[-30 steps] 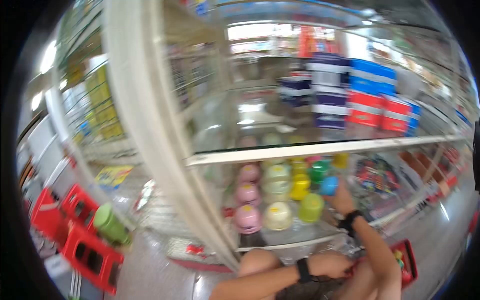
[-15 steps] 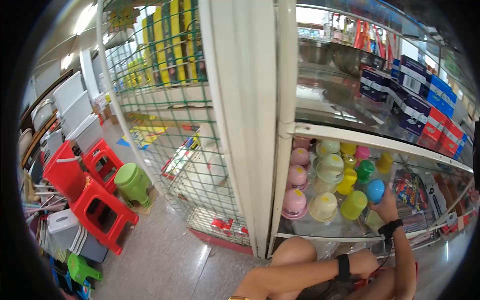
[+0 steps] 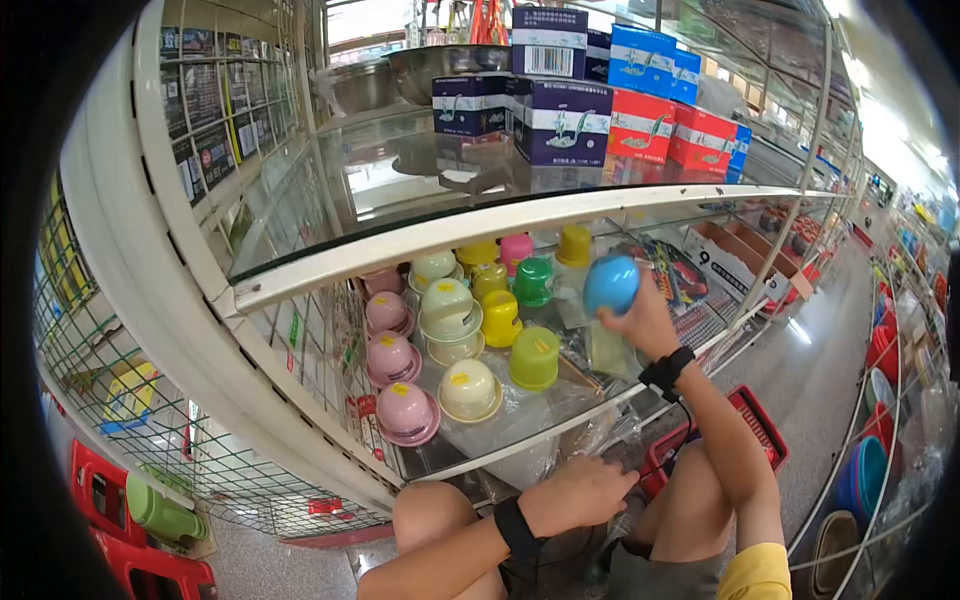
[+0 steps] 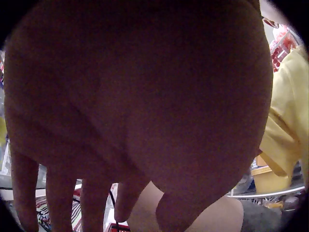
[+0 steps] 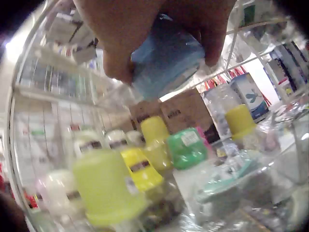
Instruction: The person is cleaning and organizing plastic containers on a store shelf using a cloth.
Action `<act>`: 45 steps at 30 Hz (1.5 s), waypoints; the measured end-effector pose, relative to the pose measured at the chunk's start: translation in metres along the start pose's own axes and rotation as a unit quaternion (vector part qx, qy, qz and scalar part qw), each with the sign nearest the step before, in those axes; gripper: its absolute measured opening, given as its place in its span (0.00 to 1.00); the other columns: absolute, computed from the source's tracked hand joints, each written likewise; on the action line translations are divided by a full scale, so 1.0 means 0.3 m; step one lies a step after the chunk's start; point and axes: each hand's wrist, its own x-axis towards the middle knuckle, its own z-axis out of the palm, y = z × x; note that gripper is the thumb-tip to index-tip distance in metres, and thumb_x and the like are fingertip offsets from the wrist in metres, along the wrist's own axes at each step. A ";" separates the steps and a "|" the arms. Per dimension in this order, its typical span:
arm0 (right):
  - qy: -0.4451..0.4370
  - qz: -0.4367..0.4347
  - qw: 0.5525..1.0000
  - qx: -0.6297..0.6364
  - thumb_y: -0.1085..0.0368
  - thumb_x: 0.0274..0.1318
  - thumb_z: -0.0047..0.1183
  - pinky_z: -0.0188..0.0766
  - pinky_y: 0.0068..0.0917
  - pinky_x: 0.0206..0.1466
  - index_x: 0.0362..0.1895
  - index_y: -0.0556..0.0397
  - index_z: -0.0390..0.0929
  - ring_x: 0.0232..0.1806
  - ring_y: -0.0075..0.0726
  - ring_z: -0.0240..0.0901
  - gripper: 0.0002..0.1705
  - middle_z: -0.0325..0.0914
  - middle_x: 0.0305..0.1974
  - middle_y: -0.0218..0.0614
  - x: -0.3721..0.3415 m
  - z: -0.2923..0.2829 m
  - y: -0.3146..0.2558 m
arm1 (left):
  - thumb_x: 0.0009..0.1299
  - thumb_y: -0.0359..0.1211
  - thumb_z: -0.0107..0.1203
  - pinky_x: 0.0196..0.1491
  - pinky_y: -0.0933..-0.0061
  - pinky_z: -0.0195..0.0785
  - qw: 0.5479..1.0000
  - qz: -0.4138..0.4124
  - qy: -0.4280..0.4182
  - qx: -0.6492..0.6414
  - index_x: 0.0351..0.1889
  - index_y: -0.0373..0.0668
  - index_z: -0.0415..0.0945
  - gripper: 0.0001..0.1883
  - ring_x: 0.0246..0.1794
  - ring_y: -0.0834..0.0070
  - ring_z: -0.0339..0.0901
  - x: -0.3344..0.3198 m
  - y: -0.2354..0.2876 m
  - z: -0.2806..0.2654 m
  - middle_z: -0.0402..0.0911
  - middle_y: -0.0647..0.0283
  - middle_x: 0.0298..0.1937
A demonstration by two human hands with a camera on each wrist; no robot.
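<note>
My right hand (image 3: 645, 315) grips a blue rounded cup (image 3: 611, 284) by its side, just over the lower shelf. In the right wrist view the blue cup (image 5: 166, 58) sits between thumb and fingers, in shiny clear wrap. Below it on the shelf stand a lime green cup (image 3: 534, 358), a green cup (image 3: 533, 281) and a yellow cup (image 3: 500, 318), upside down. To their left are cream bowls (image 3: 468, 390) and a row of pink bowls (image 3: 407, 413). My left hand (image 3: 580, 493) lies over my lap holding nothing, its fingers (image 4: 60, 198) extended and spread.
Above the cups runs a glass shelf with a white front rail (image 3: 520, 220), bearing dark blue boxes (image 3: 560, 122) and red boxes (image 3: 640, 125). A white post (image 3: 190, 330) stands at the left. A red basket (image 3: 755, 425) sits on the floor beside my legs.
My view has swung left, then back right and closer to the shelf. The right hand keeps its hold on the blue cup, which now appears higher over the shelf.
</note>
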 end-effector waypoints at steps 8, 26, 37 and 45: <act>-0.002 0.148 0.982 0.115 0.49 0.37 0.69 0.74 0.43 0.44 0.54 0.63 0.58 0.42 0.60 0.77 0.47 0.76 0.40 0.59 0.001 0.016 -0.042 | 0.65 0.39 0.56 0.42 0.56 0.72 1.000 0.014 -0.015 0.019 0.52 0.40 0.70 0.21 0.39 0.54 0.79 -0.044 -0.004 -0.008 0.79 0.53 0.39; -0.099 0.165 0.966 0.171 0.45 0.35 0.69 0.73 0.43 0.47 0.51 0.68 0.62 0.44 0.59 0.77 0.48 0.75 0.43 0.61 0.003 0.190 0.026 | 0.68 0.42 0.53 0.40 0.56 0.73 0.997 0.011 -0.049 0.052 0.56 0.44 0.68 0.21 0.40 0.57 0.80 -0.042 -0.014 0.020 0.78 0.56 0.40; -0.130 0.155 0.964 0.173 0.44 0.33 0.70 0.72 0.45 0.48 0.50 0.67 0.60 0.44 0.64 0.75 0.49 0.74 0.42 0.64 -0.025 0.197 0.043 | 0.70 0.43 0.50 0.41 0.56 0.72 0.992 -0.016 -0.122 0.035 0.59 0.43 0.66 0.23 0.43 0.54 0.78 -0.021 -0.012 0.005 0.77 0.53 0.45; -0.123 0.141 0.967 0.172 0.45 0.31 0.71 0.73 0.48 0.48 0.54 0.64 0.58 0.43 0.67 0.75 0.52 0.76 0.40 0.64 -0.043 0.186 0.042 | 0.69 0.43 0.51 0.42 0.54 0.73 0.981 -0.046 -0.175 0.063 0.59 0.43 0.66 0.24 0.44 0.54 0.78 0.014 -0.021 0.073 0.78 0.53 0.45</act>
